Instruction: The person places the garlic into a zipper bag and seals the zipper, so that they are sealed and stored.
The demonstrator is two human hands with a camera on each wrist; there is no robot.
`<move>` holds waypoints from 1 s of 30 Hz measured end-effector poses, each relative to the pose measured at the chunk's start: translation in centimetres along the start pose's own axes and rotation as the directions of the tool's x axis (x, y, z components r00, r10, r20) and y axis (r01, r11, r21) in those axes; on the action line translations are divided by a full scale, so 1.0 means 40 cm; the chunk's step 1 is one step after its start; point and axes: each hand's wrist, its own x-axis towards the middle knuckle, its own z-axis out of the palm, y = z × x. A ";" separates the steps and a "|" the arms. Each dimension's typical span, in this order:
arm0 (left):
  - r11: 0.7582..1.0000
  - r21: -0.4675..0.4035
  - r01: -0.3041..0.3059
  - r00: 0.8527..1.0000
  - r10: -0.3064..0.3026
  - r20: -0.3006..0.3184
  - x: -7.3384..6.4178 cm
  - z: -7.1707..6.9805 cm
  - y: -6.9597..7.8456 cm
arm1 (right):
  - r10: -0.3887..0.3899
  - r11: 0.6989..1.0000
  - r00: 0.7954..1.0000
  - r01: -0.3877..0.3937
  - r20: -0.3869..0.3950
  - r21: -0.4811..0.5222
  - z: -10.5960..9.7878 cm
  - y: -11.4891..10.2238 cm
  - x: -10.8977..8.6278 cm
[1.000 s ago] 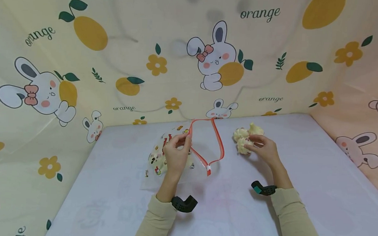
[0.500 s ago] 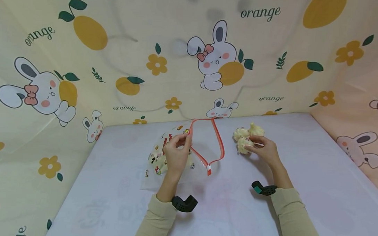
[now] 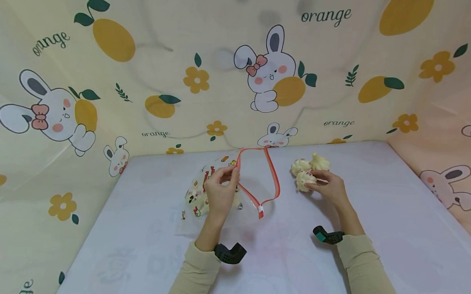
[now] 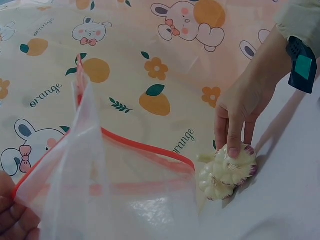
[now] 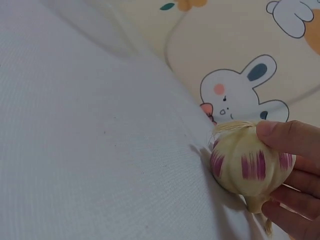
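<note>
My left hand [image 3: 221,192] pinches the red-edged rim of a clear zip bag [image 3: 196,197] printed with small cartoon figures. The bag's mouth gapes to the right, its red zip strip [image 3: 272,172] forming a loop with a white slider low on it. Pale contents bulge inside, partly hidden behind the hand. Over on the right, my right hand [image 3: 329,187] grips a garlic bulb [image 5: 252,165] with purple streaks, thumb on one side and fingers on the other. Two more garlic bulbs [image 3: 300,166] lie right against it, toward the back.
A white cloth [image 3: 278,261] covers the table. Behind it rises a cream backdrop [image 3: 223,47] with rabbits and oranges, meeting the table's far edge close behind the garlic. A pinkish side panel [image 3: 445,154] stands along the right edge. Each wrist wears a black camera mount [image 3: 230,253].
The right fingers have closed in slightly on the nearest garlic bulb. The left hand and the bag stay where they were.
</note>
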 end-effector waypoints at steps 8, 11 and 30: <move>1.000 0.004 0.013 1.000 -0.013 0.005 -0.002 0.001 0.001 | -0.018 1.000 1.000 0.018 -0.010 0.001 -0.001 0.003 -0.001; 1.000 0.007 0.013 1.000 -0.013 0.007 -0.002 0.002 0.000 | -0.016 1.000 1.000 0.016 -0.011 0.013 -0.003 0.002 -0.001; 1.000 0.010 -0.002 1.000 0.002 0.007 -0.003 0.006 -0.007 | -0.053 0.998 0.999 0.054 -0.008 0.014 -0.016 -0.028 -0.007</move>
